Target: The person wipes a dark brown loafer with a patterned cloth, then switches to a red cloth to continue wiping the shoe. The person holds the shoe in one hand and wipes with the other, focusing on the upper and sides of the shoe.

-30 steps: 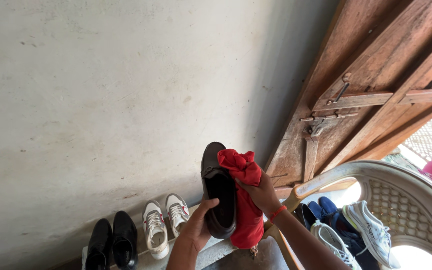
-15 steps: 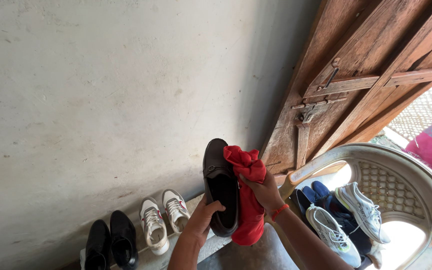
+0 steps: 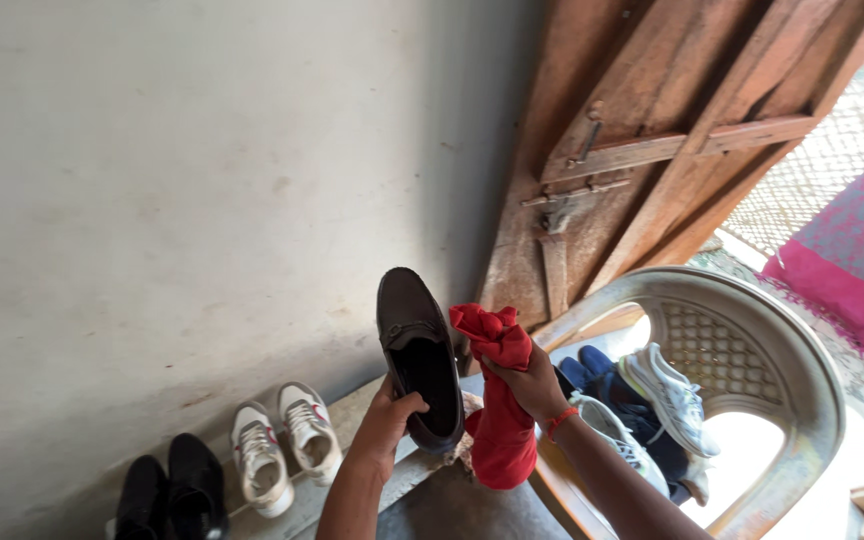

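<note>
My left hand (image 3: 384, 424) grips a dark brown loafer (image 3: 418, 352) by its heel end, toe pointing up toward the wall. Beside it, my right hand (image 3: 526, 384) holds a bunched red cloth (image 3: 497, 400) that hangs down past my wrist and touches the shoe's right side. A red thread is tied around my right wrist.
A pair of white sneakers (image 3: 274, 446) and a pair of black shoes (image 3: 167, 497) stand along the grey wall. A pale plastic chair (image 3: 772, 350) at right holds grey-white sneakers (image 3: 664, 394) and blue shoes. Behind it leans a wooden door (image 3: 672, 130); pink fabric (image 3: 852, 260) lies far right.
The view has swung slightly right and down, showing more of the chair and pink fabric. Both hands keep the shoe and cloth together, with almost no shift.
</note>
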